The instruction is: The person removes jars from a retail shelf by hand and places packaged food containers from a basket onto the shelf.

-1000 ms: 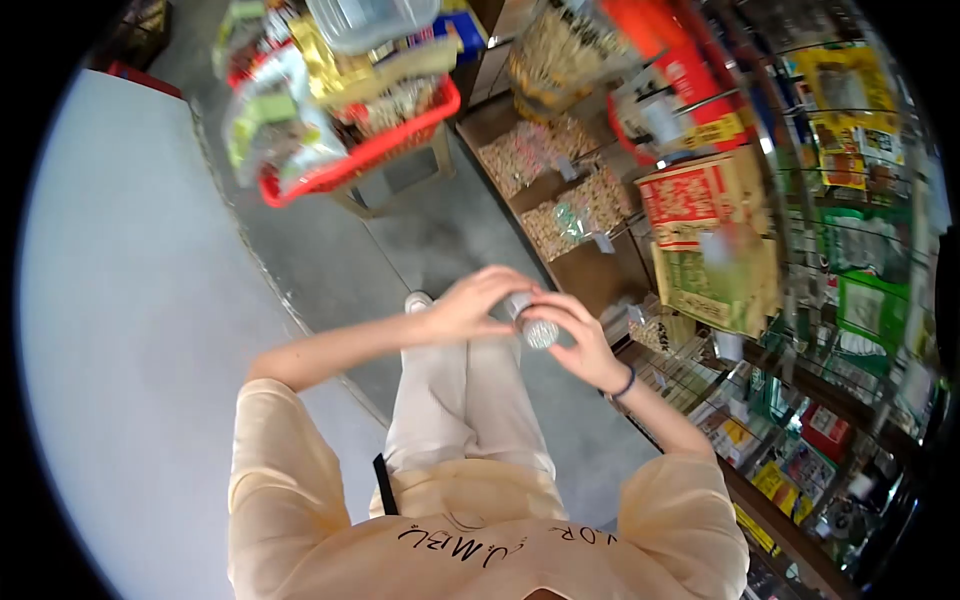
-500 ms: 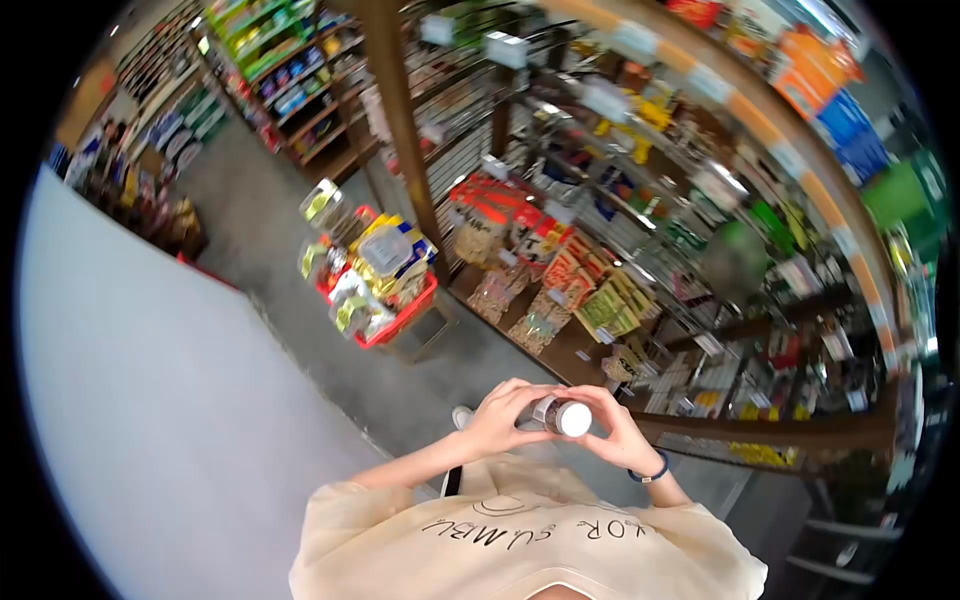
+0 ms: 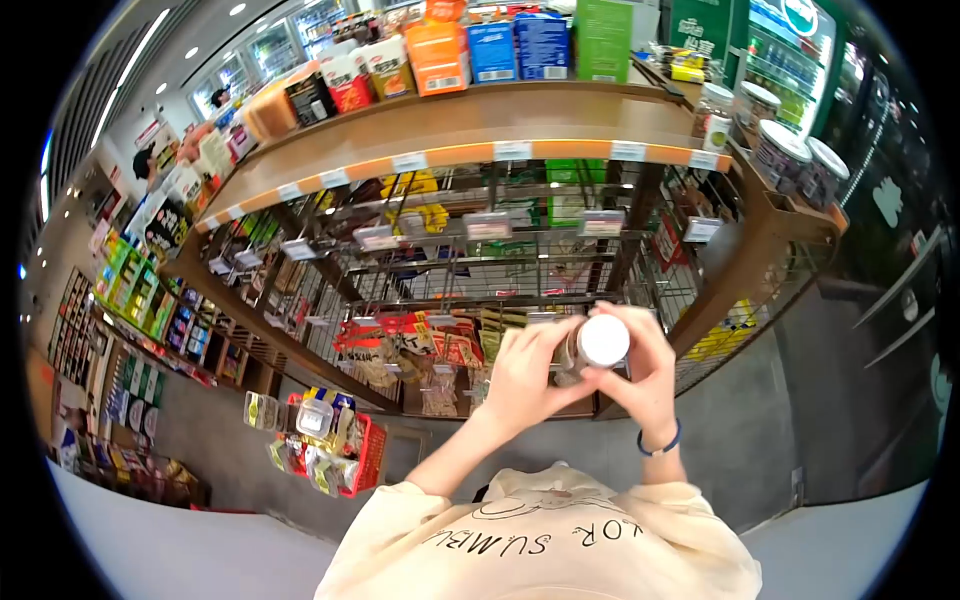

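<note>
A clear jar with a white lid (image 3: pixel 604 341) is held between my two hands in front of my chest, its lid facing up toward me. My left hand (image 3: pixel 526 372) wraps the jar's left side, fingers behind it. Around the right side, my right hand (image 3: pixel 648 372) has its thumb near the lid's lower edge and its fingers at the far side. The jar's body is mostly hidden by the lid and fingers, so its contents are hard to make out. A dark blue band (image 3: pixel 659 440) circles my right wrist.
Ahead stands a wooden shelf unit (image 3: pixel 470 118) with wire racks, boxes on top and bagged goods (image 3: pixel 405 340) low down. Several lidded jars (image 3: pixel 781 150) sit at its right corner. To my left is a loaded red basket (image 3: pixel 371 455). People are at the far left.
My view has swung right and up, so the shelf unit now faces me and the basket sits lower left. Both hands still hold the jar, which appears closer to the camera.
</note>
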`<action>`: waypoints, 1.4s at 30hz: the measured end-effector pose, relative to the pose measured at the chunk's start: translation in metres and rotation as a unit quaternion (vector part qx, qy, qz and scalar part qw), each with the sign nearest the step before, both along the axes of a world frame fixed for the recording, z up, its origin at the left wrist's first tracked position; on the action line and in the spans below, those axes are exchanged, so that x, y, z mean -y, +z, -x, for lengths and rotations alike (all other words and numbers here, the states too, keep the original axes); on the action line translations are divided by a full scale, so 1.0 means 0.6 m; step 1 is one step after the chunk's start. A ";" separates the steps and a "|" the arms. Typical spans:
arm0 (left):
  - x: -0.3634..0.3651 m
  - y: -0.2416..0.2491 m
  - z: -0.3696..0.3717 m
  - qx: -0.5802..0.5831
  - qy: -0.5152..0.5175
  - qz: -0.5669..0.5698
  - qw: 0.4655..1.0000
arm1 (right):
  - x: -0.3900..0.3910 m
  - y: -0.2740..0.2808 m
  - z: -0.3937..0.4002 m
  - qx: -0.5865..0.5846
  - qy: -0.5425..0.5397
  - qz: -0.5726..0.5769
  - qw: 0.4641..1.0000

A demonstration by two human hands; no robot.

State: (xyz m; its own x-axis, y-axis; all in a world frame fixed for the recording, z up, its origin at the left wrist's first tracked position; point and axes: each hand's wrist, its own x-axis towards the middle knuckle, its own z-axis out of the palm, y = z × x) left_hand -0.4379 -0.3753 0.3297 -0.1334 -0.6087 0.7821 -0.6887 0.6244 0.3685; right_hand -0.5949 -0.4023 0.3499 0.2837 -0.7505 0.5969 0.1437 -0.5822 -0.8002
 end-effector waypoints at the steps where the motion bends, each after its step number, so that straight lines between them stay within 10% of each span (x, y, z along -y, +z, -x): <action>1: 0.015 0.024 0.017 0.026 0.006 0.015 1.000 | 0.018 0.018 0.019 0.001 0.001 0.027 1.000; 17: 0.272 0.265 0.068 0.108 0.002 0.028 0.994 | 0.251 0.275 0.096 -0.104 -0.020 0.134 0.985; 25: 0.407 0.280 0.070 0.122 -0.012 0.057 0.991 | 0.334 0.337 0.102 -0.237 -0.127 0.147 0.952; 28: 0.363 0.312 0.070 0.073 -0.141 -0.200 0.967 | 0.356 0.330 0.097 -0.243 -0.137 0.171 0.945; 42: 0.444 0.257 0.071 0.128 -0.083 -0.095 0.984 | 0.401 0.317 0.095 -0.395 -0.236 0.210 0.863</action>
State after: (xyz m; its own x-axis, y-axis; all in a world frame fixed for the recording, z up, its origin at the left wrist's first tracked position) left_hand -0.4808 -0.6420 0.4838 -0.4201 -0.6946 0.5840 -0.6690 0.6719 0.3179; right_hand -0.6520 -0.6431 0.5399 0.4484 -0.6586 0.6043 -0.6828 -0.6887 -0.2439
